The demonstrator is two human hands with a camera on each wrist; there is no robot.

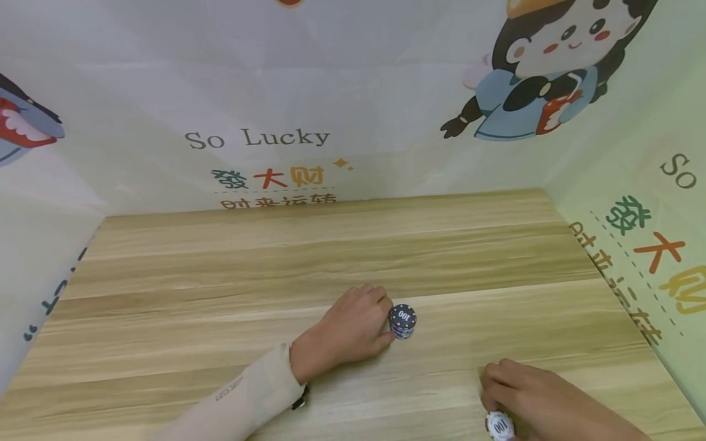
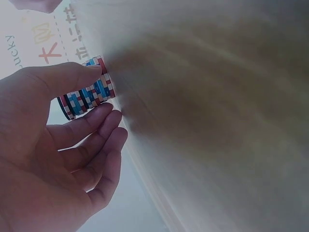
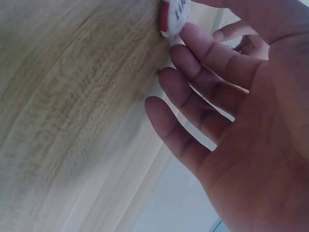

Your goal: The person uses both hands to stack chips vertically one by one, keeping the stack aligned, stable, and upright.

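A short stack of poker chips [image 1: 403, 320] stands on the wooden table, topped by a black chip marked 100. My left hand [image 1: 350, 324] holds the stack from its left side. In the left wrist view, the thumb lies across the striped red, white and blue chip edges [image 2: 89, 94], with the index fingertip at the opposite side and the other fingers curved loosely. Near the front right, my right hand [image 1: 529, 389] pinches a white poker chip [image 1: 499, 425] marked 100 between thumb and index finger. The right wrist view shows that chip [image 3: 175, 17] with a red edge mark, partly cut off.
The light wood-grain table [image 1: 248, 257] spreads under both hands. Behind it rises a pale printed backdrop [image 1: 386, 92] with cartoon figures and lettering. Similar printed panels stand along the left side and the right side [image 1: 651, 245].
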